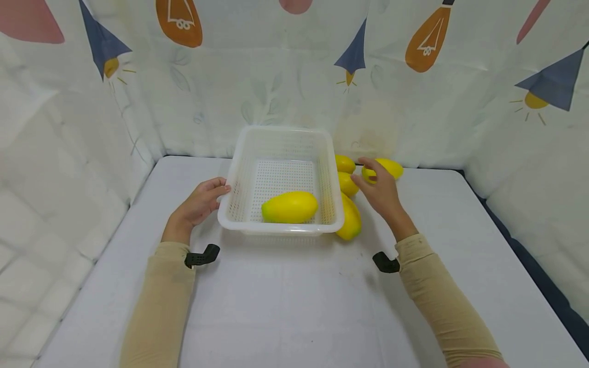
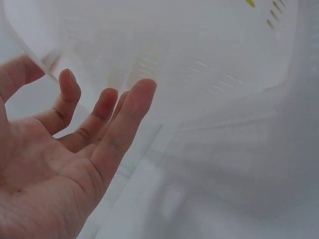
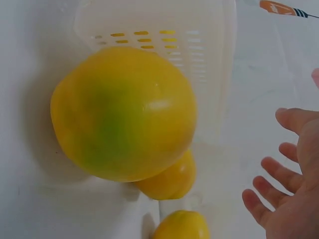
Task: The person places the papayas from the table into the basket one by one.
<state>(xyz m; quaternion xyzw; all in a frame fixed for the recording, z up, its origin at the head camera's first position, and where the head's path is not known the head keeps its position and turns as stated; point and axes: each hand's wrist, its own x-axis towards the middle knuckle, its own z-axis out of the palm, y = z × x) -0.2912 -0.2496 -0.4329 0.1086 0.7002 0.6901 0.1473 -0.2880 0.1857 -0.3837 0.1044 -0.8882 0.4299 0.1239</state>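
Observation:
A white perforated plastic basket [image 1: 280, 226] stands on the table, with one oblong yellow fruit [image 1: 290, 207], greenish at its tip, inside near the front. My left hand [image 1: 200, 204] holds the basket's left rim; in the left wrist view its thumb side meets the rim while the other fingers bend loosely below. Several similar fruits lie along the basket's right side, the front one [image 1: 350, 219] largest in the right wrist view. Above them hovers my right hand [image 1: 381, 194], fingers spread and holding nothing, partly covering the rearmost right fruit [image 1: 391, 166].
A white cloth covers the table [image 1: 294, 301]. Hanging white fabric [image 1: 294, 76] with printed lamps and bulbs closes off the back and both sides. A dark strip [image 1: 520, 250] runs along the right table edge. Black wrist mounts [image 1: 202, 255] sit on both sleeves.

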